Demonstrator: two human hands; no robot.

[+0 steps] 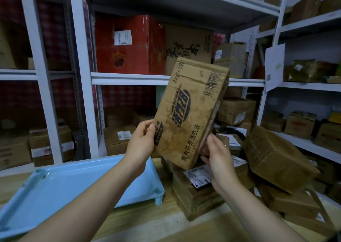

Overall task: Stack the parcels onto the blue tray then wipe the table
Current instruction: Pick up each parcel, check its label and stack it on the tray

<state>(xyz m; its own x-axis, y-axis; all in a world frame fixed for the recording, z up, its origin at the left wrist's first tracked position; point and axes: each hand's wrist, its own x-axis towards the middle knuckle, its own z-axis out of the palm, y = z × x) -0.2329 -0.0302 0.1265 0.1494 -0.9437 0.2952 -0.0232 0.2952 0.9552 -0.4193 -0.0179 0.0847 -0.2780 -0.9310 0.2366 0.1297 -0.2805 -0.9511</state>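
Left hand (142, 140): closed on the lower left edge of a box (190, 110), thumb on the printed face, fingers curled round behind. Forearm reaches in from the lower left, crossing over the tray.

Right hand (215, 155): closed on the lower right side of the same box, near its bottom corner, fingers wrapped round the narrow side, back of the hand towards the camera.

Box: flat brown cardboard, worn and stained, dark printed logo and characters, barcode near the top right. Held clear of the table (147, 221) by both hands, standing on end, top leaning to the right. It hangs above the gap between the tray and the pile.

Tray (73, 186): light blue plastic, raised rim, short leg visible at its near right corner. Lies on the table at left, just beside the pile.

Pile (239, 186): brown parcels heaped on the table at right. Labelled parcel (197, 192): directly under the held box, white shipping label on top. Large parcel (276, 158): taped, tilted, resting on top of others at far right.

Shelves (129, 78): white metal racks behind and to the right, loaded with cartons. Red carton (129, 44) and brown carton (188, 44) stand side by side on the middle shelf, behind the held box.
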